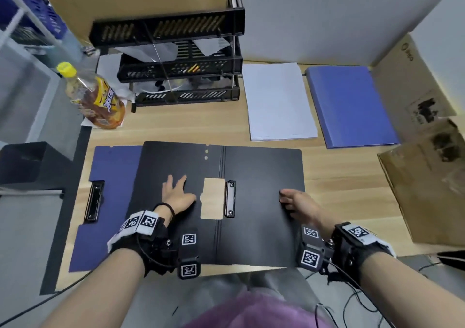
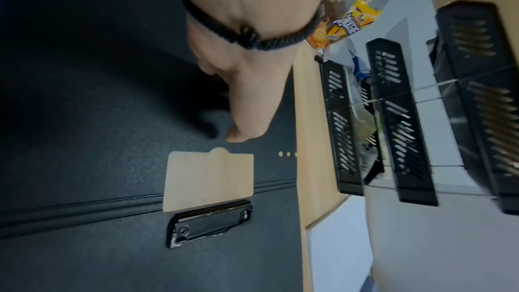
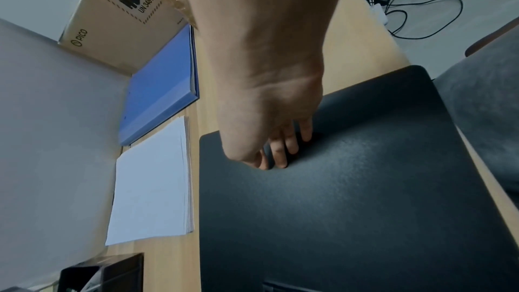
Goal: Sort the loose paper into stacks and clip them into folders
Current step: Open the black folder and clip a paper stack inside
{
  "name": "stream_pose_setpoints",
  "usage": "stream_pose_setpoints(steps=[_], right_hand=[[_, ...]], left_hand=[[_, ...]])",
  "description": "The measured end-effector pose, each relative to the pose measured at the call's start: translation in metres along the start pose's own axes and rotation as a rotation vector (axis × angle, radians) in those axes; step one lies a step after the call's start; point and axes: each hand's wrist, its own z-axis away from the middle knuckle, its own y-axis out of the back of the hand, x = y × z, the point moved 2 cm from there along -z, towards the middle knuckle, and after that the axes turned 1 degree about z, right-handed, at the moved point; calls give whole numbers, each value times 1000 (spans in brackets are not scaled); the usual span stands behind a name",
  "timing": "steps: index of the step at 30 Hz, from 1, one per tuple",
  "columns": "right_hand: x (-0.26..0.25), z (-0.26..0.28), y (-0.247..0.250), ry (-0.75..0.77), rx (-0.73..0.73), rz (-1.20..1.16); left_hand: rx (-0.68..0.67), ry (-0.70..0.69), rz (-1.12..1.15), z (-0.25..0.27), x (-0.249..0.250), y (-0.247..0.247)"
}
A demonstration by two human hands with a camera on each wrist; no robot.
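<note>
A black folder (image 1: 261, 171) lies spread open on the wooden desk, its metal clip (image 1: 230, 198) beside the spine. My left hand (image 1: 177, 193) lies flat with spread fingers on its left half, the thumb (image 2: 238, 134) pointing toward the clip (image 2: 207, 223). My right hand (image 1: 293, 200) touches the right half (image 3: 351, 185) with bent fingertips (image 3: 280, 159) and holds nothing. Under the black folder's left side lies an open dark blue folder (image 1: 105, 176) with its own clip (image 1: 93, 201). A stack of white paper (image 1: 278, 101) and a shut blue folder (image 1: 349, 106) lie behind.
A black three-tier tray rack (image 1: 176, 58) stands at the back, a drink bottle (image 1: 95, 96) to its left. Cardboard boxes (image 1: 427, 176) line the right side. A black bin (image 1: 32, 164) sits left of the desk. Cables (image 3: 407, 8) lie on the floor.
</note>
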Motion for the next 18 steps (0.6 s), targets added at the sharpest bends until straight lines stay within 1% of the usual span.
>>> stream_pose_setpoints(steps=[3, 6, 8, 9, 12, 14, 16, 18], right_hand=[[-11, -6, 11, -34, -25, 2], [-24, -17, 20, -43, -43, 9], [-35, -26, 28, -33, -48, 20], [-43, -27, 33, -18, -49, 12], [-70, -38, 53, 57, -61, -37], [-88, -46, 67, 110, -49, -86], [-105, -55, 80, 168, -4, -103], [-122, -66, 93, 228, 62, -88]], left_hand=[[33, 69, -70, -2, 9, 4], [53, 177, -30, -12, 27, 15], [90, 197, -10, -24, 44, 19], [96, 171, 2, -28, 55, 20], [109, 22, 109, -43, 103, 9], [71, -64, 184, -48, 141, -2], [18, -110, 261, -58, 174, -15], [-5, -135, 322, -69, 202, -27]])
